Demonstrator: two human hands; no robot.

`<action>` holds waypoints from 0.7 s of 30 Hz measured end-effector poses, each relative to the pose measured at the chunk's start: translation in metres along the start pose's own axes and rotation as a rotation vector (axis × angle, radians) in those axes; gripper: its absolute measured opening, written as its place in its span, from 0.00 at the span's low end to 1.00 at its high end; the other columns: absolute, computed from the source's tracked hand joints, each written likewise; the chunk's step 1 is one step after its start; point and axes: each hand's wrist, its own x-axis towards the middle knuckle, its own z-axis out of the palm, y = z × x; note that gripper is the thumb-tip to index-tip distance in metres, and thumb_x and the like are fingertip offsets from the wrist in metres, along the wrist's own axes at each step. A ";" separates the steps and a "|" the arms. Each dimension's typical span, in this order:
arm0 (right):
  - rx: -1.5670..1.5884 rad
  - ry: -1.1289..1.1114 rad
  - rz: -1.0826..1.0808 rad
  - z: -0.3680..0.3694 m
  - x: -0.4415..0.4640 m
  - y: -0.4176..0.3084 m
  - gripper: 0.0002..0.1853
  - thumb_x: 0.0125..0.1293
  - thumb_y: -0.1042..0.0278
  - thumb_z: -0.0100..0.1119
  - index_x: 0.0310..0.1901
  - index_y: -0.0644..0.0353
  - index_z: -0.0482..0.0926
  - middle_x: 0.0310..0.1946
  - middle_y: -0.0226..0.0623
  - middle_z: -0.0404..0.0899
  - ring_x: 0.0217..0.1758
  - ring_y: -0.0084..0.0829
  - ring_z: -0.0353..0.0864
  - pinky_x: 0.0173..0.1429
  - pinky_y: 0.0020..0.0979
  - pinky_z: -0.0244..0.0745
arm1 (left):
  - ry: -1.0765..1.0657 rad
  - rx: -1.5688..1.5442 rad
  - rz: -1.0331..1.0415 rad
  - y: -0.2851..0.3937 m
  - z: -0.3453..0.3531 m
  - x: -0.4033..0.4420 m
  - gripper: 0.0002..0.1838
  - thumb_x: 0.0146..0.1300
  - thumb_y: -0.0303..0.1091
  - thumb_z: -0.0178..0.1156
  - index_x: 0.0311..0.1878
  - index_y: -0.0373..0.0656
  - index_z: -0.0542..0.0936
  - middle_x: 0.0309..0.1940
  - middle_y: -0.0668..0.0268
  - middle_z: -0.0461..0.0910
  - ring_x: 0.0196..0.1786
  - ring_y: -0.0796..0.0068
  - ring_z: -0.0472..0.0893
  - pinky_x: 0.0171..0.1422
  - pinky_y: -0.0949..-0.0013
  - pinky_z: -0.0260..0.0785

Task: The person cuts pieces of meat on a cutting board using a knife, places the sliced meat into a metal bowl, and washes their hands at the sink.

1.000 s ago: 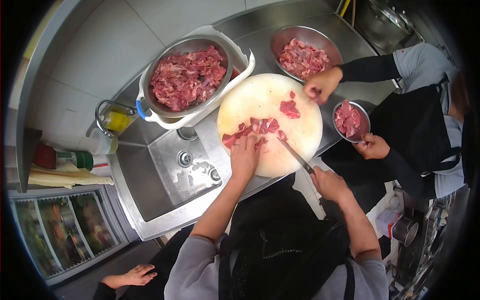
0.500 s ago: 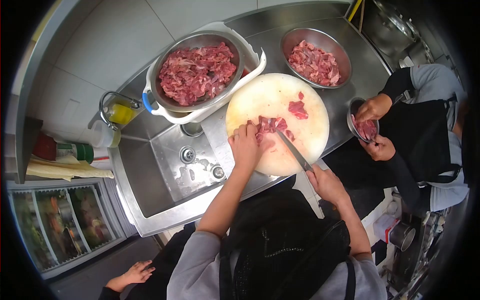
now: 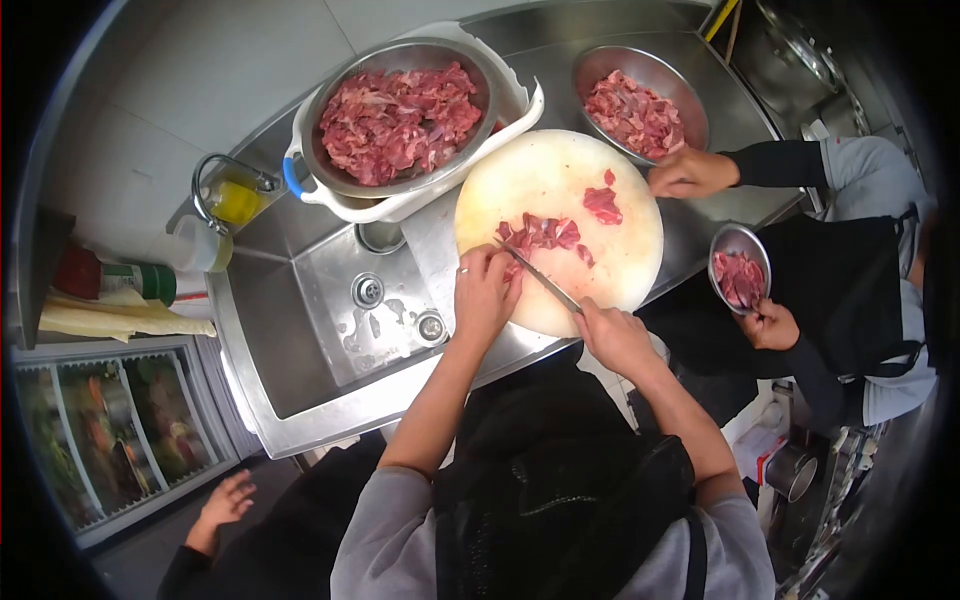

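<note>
My right hand (image 3: 618,342) is closed around the handle of a kitchen knife (image 3: 545,281). Its blade slants across the cutting board, its tip at the left end of several cut pieces of raw meat (image 3: 545,233). My left hand (image 3: 484,294) has curled fingers pressed on meat at the board's left side, close to the blade; the meat under them is mostly hidden. The round white cutting board (image 3: 625,265) lies on the steel counter. Another raw meat piece (image 3: 603,205) rests on its right part, apart from the knife.
A large steel bowl (image 3: 484,92) of meat sits in a white tub (image 3: 400,205) behind. A second meat bowl (image 3: 690,95) is at back right; a co-worker's hand (image 3: 690,174) is beside it, the other holding a small bowl (image 3: 742,232). The sink (image 3: 325,330) lies left.
The knife has moved left from the middle of the cut meat to near my left fingers. The co-worker's one hand has left the small bowl and reached to the back-right bowl.
</note>
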 end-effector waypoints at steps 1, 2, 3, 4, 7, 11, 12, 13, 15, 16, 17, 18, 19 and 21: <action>-0.024 -0.035 -0.001 -0.001 0.005 -0.003 0.14 0.85 0.56 0.54 0.52 0.59 0.77 0.31 0.54 0.89 0.38 0.63 0.90 0.47 0.62 0.83 | -0.007 -0.009 0.028 -0.006 0.006 0.002 0.17 0.61 0.28 0.77 0.51 0.42 0.83 0.52 0.58 0.82 0.56 0.50 0.81 0.61 0.50 0.76; -0.031 -0.037 -0.007 -0.002 0.006 -0.004 0.14 0.85 0.56 0.54 0.52 0.59 0.77 0.31 0.54 0.89 0.38 0.63 0.90 0.47 0.62 0.83 | -0.009 -0.018 0.061 -0.010 0.010 0.003 0.16 0.59 0.27 0.77 0.49 0.43 0.84 0.51 0.58 0.82 0.55 0.51 0.81 0.60 0.50 0.76; -0.050 -0.072 0.006 -0.004 0.007 -0.005 0.14 0.85 0.56 0.53 0.52 0.60 0.77 0.32 0.55 0.89 0.39 0.63 0.90 0.48 0.62 0.84 | -0.002 -0.017 0.055 -0.013 0.013 0.005 0.16 0.59 0.27 0.77 0.49 0.43 0.84 0.51 0.58 0.82 0.55 0.51 0.81 0.60 0.50 0.76; -0.066 -0.109 0.020 -0.005 0.008 -0.007 0.14 0.86 0.57 0.52 0.51 0.60 0.76 0.32 0.56 0.89 0.39 0.64 0.91 0.48 0.62 0.84 | 0.002 -0.040 0.093 -0.017 0.016 0.005 0.16 0.57 0.26 0.76 0.47 0.43 0.84 0.50 0.59 0.82 0.54 0.51 0.81 0.60 0.51 0.76; -0.055 -0.146 0.026 -0.013 0.011 -0.010 0.14 0.86 0.57 0.49 0.51 0.61 0.76 0.32 0.58 0.89 0.39 0.64 0.91 0.48 0.63 0.84 | 0.006 -0.068 0.125 -0.019 0.021 0.004 0.16 0.54 0.24 0.75 0.46 0.43 0.84 0.48 0.59 0.83 0.53 0.52 0.81 0.60 0.52 0.75; 0.016 -0.068 -0.053 0.009 0.049 -0.015 0.15 0.87 0.57 0.48 0.53 0.61 0.76 0.33 0.60 0.88 0.40 0.65 0.91 0.48 0.63 0.84 | -0.013 -0.070 0.105 -0.018 0.020 0.005 0.16 0.53 0.23 0.74 0.46 0.41 0.84 0.49 0.59 0.83 0.54 0.52 0.81 0.60 0.53 0.76; -0.023 -0.111 -0.023 0.010 0.066 -0.025 0.16 0.86 0.57 0.47 0.55 0.62 0.77 0.34 0.61 0.89 0.41 0.65 0.91 0.49 0.63 0.84 | -0.005 -0.068 0.100 -0.017 0.021 0.007 0.16 0.53 0.23 0.74 0.46 0.41 0.84 0.49 0.59 0.83 0.54 0.52 0.81 0.60 0.53 0.76; -0.061 -0.151 0.007 0.010 0.075 -0.029 0.16 0.86 0.58 0.47 0.57 0.62 0.77 0.36 0.61 0.89 0.42 0.65 0.91 0.49 0.63 0.84 | -0.012 -0.065 0.079 -0.016 0.021 0.008 0.15 0.54 0.23 0.74 0.45 0.41 0.83 0.49 0.58 0.83 0.54 0.51 0.81 0.60 0.53 0.76; -0.017 -0.112 -0.027 0.016 0.061 -0.016 0.16 0.86 0.58 0.47 0.58 0.62 0.76 0.37 0.61 0.89 0.43 0.65 0.91 0.49 0.63 0.84 | -0.016 -0.057 0.056 -0.016 0.022 0.005 0.15 0.54 0.23 0.74 0.44 0.41 0.83 0.49 0.58 0.83 0.54 0.51 0.81 0.60 0.53 0.76; 0.028 -0.068 -0.052 0.014 0.053 -0.012 0.16 0.86 0.58 0.47 0.59 0.62 0.76 0.37 0.61 0.89 0.43 0.65 0.91 0.50 0.63 0.84 | -0.007 -0.047 0.056 -0.016 0.025 0.005 0.14 0.54 0.23 0.74 0.44 0.41 0.83 0.49 0.58 0.83 0.53 0.50 0.81 0.60 0.52 0.76; 0.025 -0.063 -0.059 0.010 0.043 -0.009 0.16 0.86 0.58 0.47 0.59 0.62 0.76 0.37 0.61 0.89 0.43 0.65 0.91 0.50 0.63 0.84 | 0.001 -0.037 0.060 -0.018 0.027 0.005 0.14 0.54 0.23 0.74 0.43 0.40 0.83 0.48 0.57 0.83 0.53 0.50 0.81 0.60 0.52 0.76; -0.020 -0.179 0.031 -0.003 0.029 -0.010 0.16 0.86 0.59 0.47 0.59 0.62 0.76 0.39 0.60 0.89 0.44 0.64 0.91 0.51 0.63 0.84 | 0.007 -0.033 0.063 -0.018 0.026 0.007 0.14 0.54 0.23 0.74 0.43 0.40 0.83 0.48 0.57 0.83 0.53 0.50 0.81 0.60 0.52 0.76; -0.062 -0.301 0.126 -0.010 0.021 -0.010 0.15 0.86 0.59 0.47 0.59 0.61 0.76 0.41 0.60 0.90 0.45 0.64 0.91 0.52 0.63 0.83 | 0.006 -0.039 0.055 -0.016 0.025 0.006 0.13 0.54 0.22 0.74 0.43 0.40 0.83 0.49 0.57 0.83 0.53 0.50 0.81 0.59 0.51 0.76; -0.034 -0.257 0.080 0.001 0.037 -0.008 0.15 0.86 0.58 0.47 0.58 0.61 0.76 0.41 0.60 0.90 0.45 0.64 0.91 0.52 0.63 0.83 | -0.001 -0.052 0.058 -0.014 0.028 0.005 0.13 0.54 0.22 0.73 0.43 0.40 0.83 0.49 0.57 0.83 0.53 0.50 0.80 0.59 0.51 0.76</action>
